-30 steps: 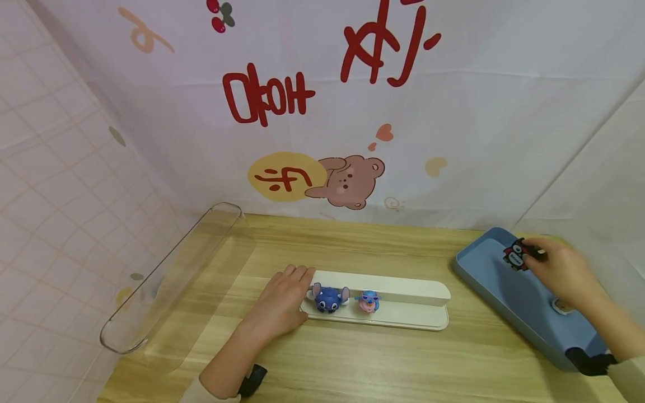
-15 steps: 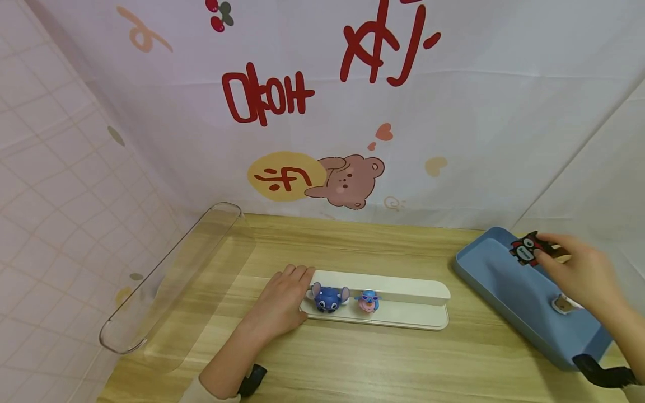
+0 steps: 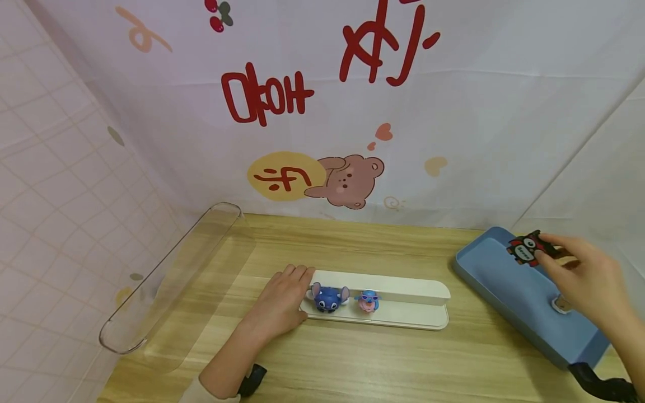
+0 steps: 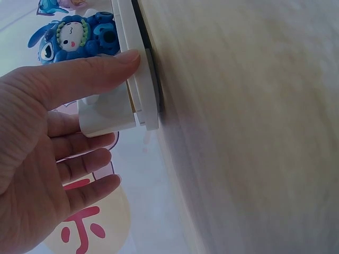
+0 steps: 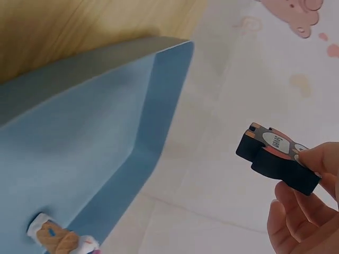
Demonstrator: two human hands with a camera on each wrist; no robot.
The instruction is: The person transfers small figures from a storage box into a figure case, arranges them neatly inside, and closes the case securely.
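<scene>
My right hand pinches a small black and red figure and holds it in the air above the far end of a blue tray. My left hand rests flat on the wooden table, its thumb and straight fingers against the left end of a white stand. On the stand sit a blue figure and a smaller pink and blue figure.
A small brown and white figure lies in the blue tray. A long clear plastic cover lies at the table's left side. A printed cloth backdrop closes off the back.
My right hand has lifted the black and red figure up out of the blue tray. My left hand and the white stand have stayed in place.
</scene>
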